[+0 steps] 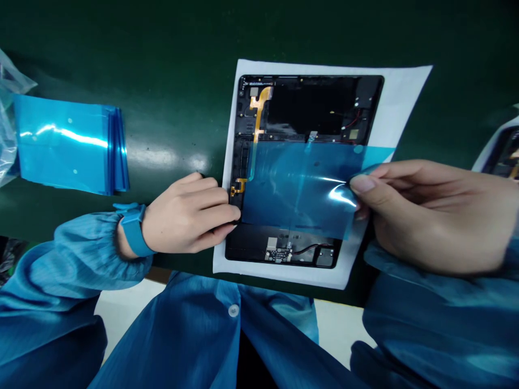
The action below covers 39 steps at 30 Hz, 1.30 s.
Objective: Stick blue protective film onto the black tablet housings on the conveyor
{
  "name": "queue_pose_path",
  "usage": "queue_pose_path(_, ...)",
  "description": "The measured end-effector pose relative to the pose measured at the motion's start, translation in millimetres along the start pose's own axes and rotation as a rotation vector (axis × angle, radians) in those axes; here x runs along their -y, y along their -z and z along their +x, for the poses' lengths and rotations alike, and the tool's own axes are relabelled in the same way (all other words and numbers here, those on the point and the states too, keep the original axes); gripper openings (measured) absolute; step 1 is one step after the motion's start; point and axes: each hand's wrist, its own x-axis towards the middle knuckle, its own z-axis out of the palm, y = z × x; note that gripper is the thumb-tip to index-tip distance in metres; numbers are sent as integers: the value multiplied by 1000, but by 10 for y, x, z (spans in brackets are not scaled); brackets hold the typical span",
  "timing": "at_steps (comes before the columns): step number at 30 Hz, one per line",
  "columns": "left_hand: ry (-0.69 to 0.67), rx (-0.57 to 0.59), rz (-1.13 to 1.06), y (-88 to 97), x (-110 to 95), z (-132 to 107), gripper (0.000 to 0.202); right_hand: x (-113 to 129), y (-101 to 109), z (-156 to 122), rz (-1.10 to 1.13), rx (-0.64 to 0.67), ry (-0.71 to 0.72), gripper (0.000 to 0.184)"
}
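A black tablet housing [312, 105] lies opened up on a white sheet, its inner parts exposed. Over its middle is a translucent blue plastic film [292, 183], which reaches past the housing's right edge at the top. My right hand [438, 210] pinches the film's right side between thumb and fingers, with bright glare where it bends. At the housing's lower left edge, my left hand [190, 213] is curled closed, its fingertips against the rim; its thumb is hidden. An orange flex cable [258, 119] runs down the housing's left side, its lower part under the film.
A stack of blue films [65, 146] lies on the dark green table [170, 65] at left, beside a clear plastic bag [10, 108]. The white sheet [401, 97] sticks out around the housing. At the far right edge, part of another device [503, 148] shows.
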Motion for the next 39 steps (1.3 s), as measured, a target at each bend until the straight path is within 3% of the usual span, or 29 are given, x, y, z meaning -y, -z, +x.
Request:
queue_pose_path(11,7,12,-1,15,0,10,16,11,-15,16,12,-11,-22,38)
queue_pose_path(29,-9,-20,-25,13,-14,8,12,57,-37,19,65,30,-30,13)
queue_pose_path(39,-5,-22,-30,13,-13,-3,12,75,-21,35,54,54,-57,13)
